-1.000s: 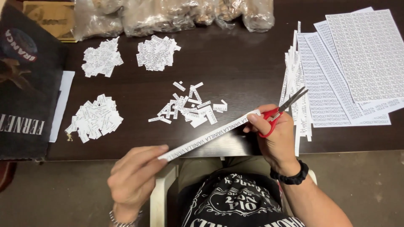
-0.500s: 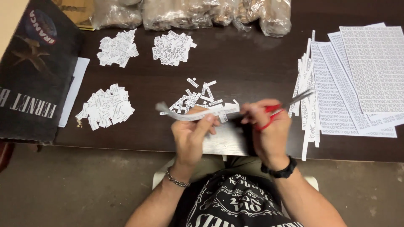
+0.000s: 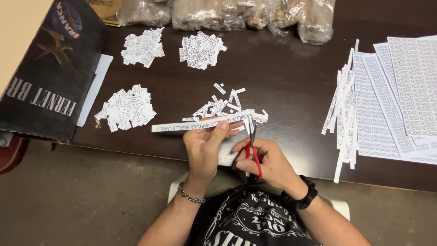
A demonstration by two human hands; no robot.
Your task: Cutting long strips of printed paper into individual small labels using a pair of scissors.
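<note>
The left hand [image 3: 205, 145] has slid along the paper strip [image 3: 200, 123] toward the red-handled scissors [image 3: 253, 150], now pointing upright.

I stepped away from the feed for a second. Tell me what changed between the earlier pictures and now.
The left hand slid up the paper strip from its near end to the scissor end, and the strip swung from diagonal to lying across the table. The right hand turned the red-handled scissors from pointing right to pointing away, at the strip's right end. The piles of cut slips and the printed sheets stayed put.

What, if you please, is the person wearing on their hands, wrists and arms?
Both hands are bare and ungloved. The left hand has a silver chain bracelet at the wrist; the right hand has a black band. No sleeves show on either forearm.
</note>
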